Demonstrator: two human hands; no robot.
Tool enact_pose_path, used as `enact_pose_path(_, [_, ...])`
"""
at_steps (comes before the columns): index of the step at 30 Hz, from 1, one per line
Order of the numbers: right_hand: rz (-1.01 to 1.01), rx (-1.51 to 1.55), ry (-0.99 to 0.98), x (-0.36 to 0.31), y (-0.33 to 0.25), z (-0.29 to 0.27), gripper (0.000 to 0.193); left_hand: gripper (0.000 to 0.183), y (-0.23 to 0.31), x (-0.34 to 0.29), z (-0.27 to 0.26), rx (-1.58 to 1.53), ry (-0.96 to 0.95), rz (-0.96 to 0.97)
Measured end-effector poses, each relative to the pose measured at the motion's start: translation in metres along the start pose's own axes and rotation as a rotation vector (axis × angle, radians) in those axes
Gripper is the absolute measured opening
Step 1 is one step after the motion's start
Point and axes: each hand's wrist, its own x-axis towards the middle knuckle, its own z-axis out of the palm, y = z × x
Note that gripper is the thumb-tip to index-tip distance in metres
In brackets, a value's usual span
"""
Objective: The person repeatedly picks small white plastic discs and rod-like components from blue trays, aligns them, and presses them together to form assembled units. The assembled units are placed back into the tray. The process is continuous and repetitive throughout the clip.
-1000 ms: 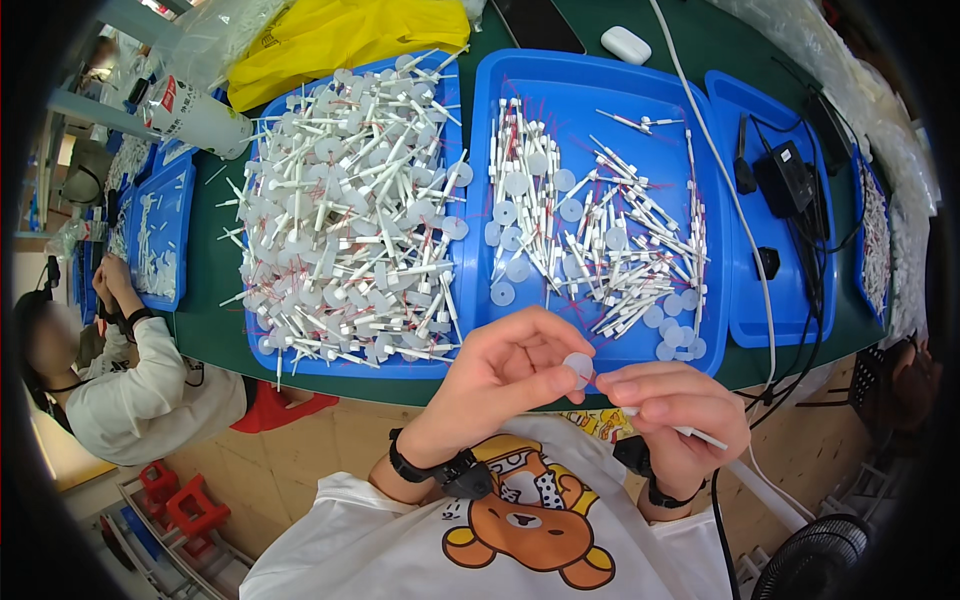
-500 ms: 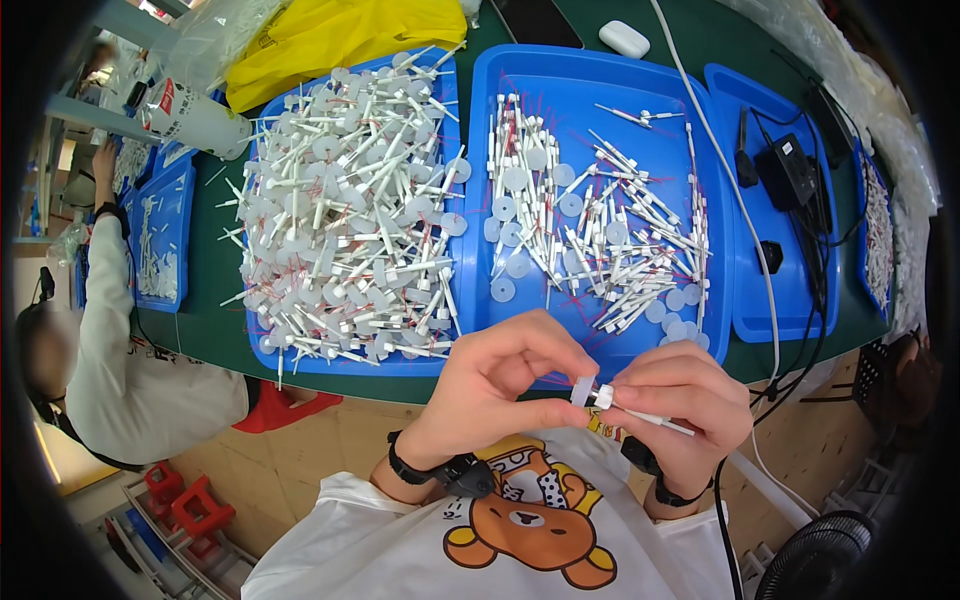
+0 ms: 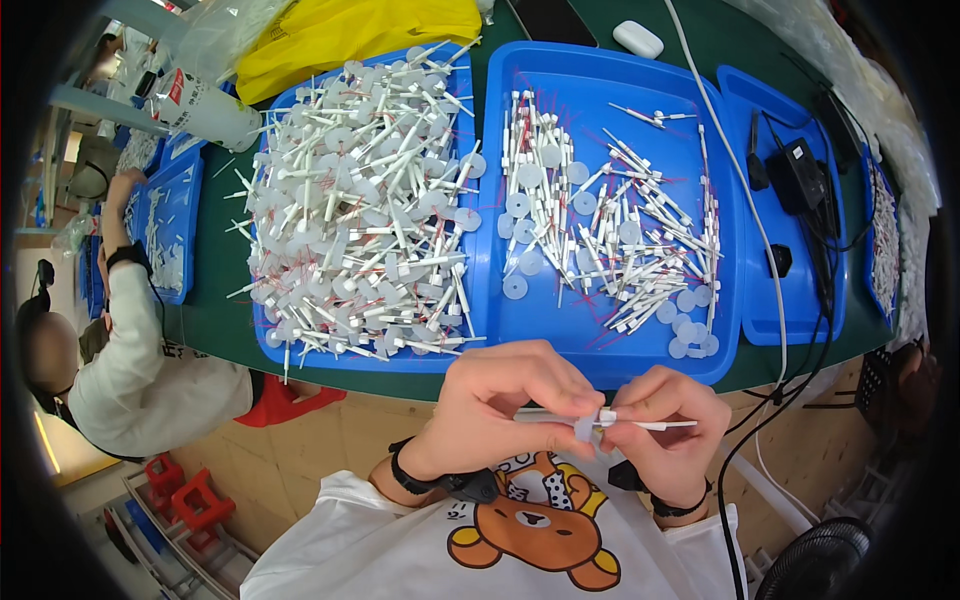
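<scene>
My left hand [image 3: 525, 405] pinches a translucent round disc [image 3: 586, 426] by its rim, between thumb and fingers. Against the disc, my right hand [image 3: 672, 425] grips a thin white plastic stick [image 3: 660, 426] with a white collar at its disc end. The stick points to the right, roughly level. Both hands meet just in front of a blue tray [image 3: 600, 368] holding white sticks with red threads and loose discs. Left of it, another blue tray [image 3: 345, 356] is heaped with many similar sticks and discs.
A black adapter [image 3: 795, 175] and cables lie in a third blue tray [image 3: 770, 325] at right. A white cable [image 3: 720, 130] crosses the table. Behind stand a yellow bag [image 3: 350, 35], a phone [image 3: 555, 22], a white case [image 3: 638, 40] and a bottle [image 3: 215, 115]. A co-worker [image 3: 150, 340] sits at left.
My right hand has tilted, and the stick has swung from slanting downward to nearly level. The disc stays in my left fingers. The co-worker's arm at left has shifted.
</scene>
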Motion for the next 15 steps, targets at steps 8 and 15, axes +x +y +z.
enact_pose_path(8, [-0.049,0.046,-0.010,-0.012,0.003,0.011,0.015,0.028,0.035,-0.009,0.005,0.204,-0.028,-0.039])
enact_pose_path(15, [0.077,0.206,-0.027,-0.013,0.010,0.026,0.019,0.027,0.039,-0.021,-0.004,0.359,0.031,0.072])
